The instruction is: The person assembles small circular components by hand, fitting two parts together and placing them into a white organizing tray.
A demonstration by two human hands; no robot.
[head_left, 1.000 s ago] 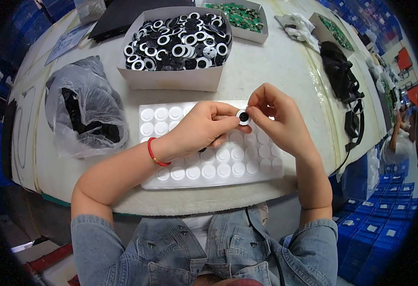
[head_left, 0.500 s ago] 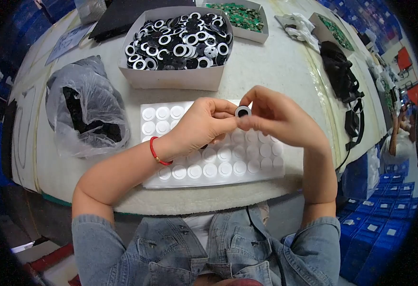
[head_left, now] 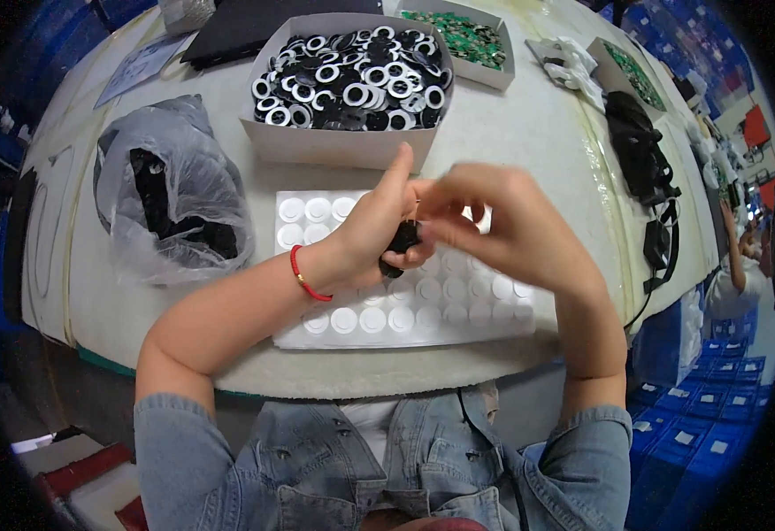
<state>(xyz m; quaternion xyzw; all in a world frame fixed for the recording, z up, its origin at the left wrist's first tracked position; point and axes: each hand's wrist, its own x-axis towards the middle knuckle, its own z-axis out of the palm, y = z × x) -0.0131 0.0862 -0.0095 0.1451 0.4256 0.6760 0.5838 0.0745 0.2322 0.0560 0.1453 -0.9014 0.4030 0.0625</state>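
Over a white sheet of round stickers point(head_left: 343, 319), my two hands meet. My left hand point(head_left: 372, 221), with a red bracelet at the wrist, curls its fingers around several small black round pieces point(head_left: 398, 248); its thumb points up and away. My right hand point(head_left: 485, 212) bends in from the right, thumb and fingers drawn together at the edge of those black pieces. Slight blur and the hand itself hide whatever lies between its fingertips. White round stickers in rows show on the sheet around both hands.
Beyond the sheet stands a white box point(head_left: 334, 146) heaped with black discs bearing white rings. A plastic bag point(head_left: 171, 195) with black pieces lies at left. Boxes of green circuit boards point(head_left: 458, 40) stand farther back. A black bag point(head_left: 633, 146) with a cable lies at right.
The ringed black disc between my hands no longer shows. My left hand has turned thumb-up, exposing black pieces in its fingers. My right hand has shifted slightly left and down. The view has shifted slightly.
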